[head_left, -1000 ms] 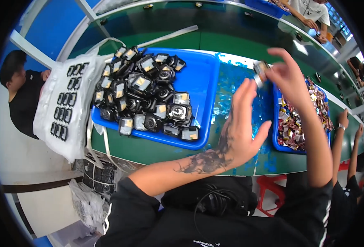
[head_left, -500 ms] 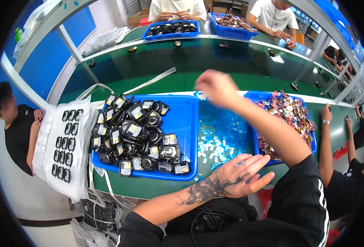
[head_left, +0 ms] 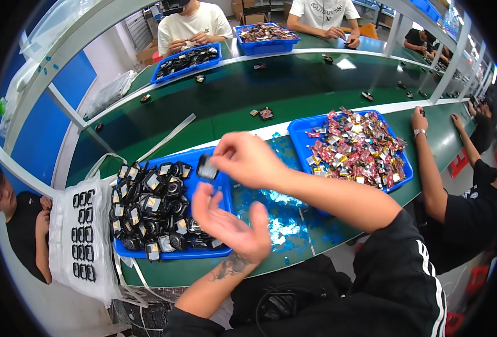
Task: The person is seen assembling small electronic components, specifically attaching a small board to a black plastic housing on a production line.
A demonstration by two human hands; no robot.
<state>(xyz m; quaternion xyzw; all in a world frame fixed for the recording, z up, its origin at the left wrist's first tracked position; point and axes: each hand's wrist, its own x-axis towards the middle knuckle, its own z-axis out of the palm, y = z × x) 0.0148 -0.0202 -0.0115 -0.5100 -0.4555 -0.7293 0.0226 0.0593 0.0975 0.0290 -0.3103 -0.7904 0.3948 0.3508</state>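
Note:
Between the thumb and fingers of my right hand [head_left: 251,160] is a small black watch-like casing [head_left: 207,169] with a pale square face. It is held over the right part of a blue tray [head_left: 203,251]. Just below it, my left hand [head_left: 231,222] is turned palm up, fingers spread, with nothing in it. A heap of similar black casings [head_left: 153,205] fills the tray's left and middle. Beside the tray, blue film scraps [head_left: 279,224] are scattered over the green table.
To the right stands a blue bin [head_left: 300,130] heaped with small red and silver parts [head_left: 361,149]. Casings lie in rows on a white wrapped stack [head_left: 105,236] at left. Beyond runs a green belt [head_left: 215,126] carrying a small part [head_left: 265,113]. Several people sit around.
My right hand has come back from the belt's edge to the tray and now holds a casing. My left hand has moved up and left. A small part now lies on the belt. The view has shifted.

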